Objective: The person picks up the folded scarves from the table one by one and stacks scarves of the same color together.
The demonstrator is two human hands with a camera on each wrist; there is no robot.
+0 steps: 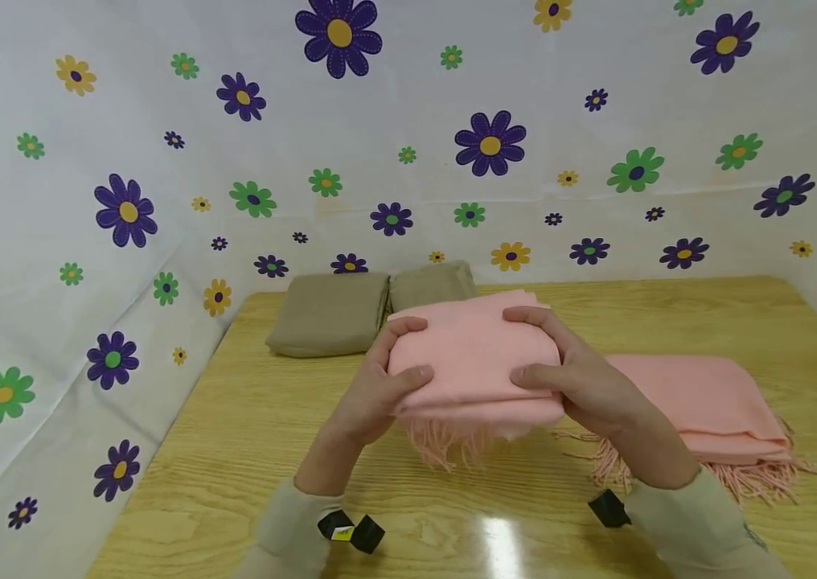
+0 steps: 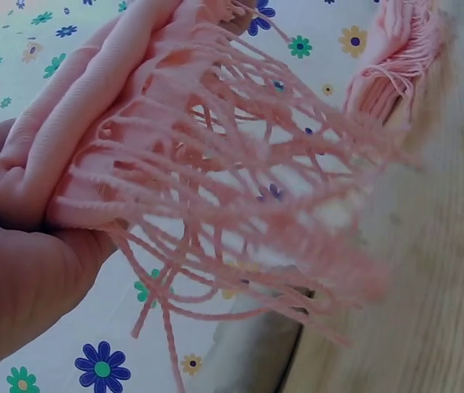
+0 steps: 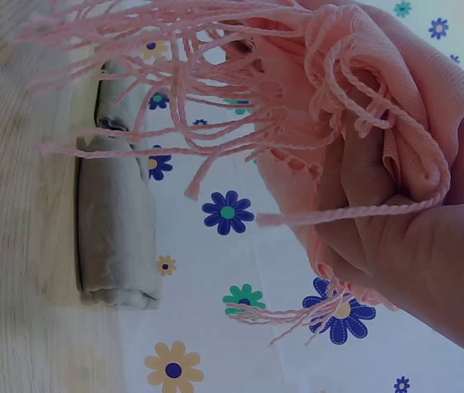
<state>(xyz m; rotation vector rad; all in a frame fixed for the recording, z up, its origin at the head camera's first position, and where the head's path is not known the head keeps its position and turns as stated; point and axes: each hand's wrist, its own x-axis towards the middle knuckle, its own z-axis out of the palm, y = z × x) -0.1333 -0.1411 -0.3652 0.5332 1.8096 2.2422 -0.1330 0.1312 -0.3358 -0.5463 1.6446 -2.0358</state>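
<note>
Gently: clasp both ends alike, hold the folds level

Gripped at one end by the left hand [image 1: 377, 388], at the other by the right hand [image 1: 585, 378], with fingers and thumbs bent only to the thickness of the folded pink shawl [image 1: 477, 350] between them. Held above the wooden table [image 1: 235, 450]. Probably best to squeeze evenly, so as to stop the layers sliding. Mind the fringe [image 2: 322, 237], dangling below and partly looped beside the right-hand fingers. Steer clear of the second pink shawl [image 1: 691, 402], lying to the right. Farther off, back left, notice a folded khaki cloth [image 1: 329, 314], with another khaki cloth [image 1: 433, 283] just beside.
</note>
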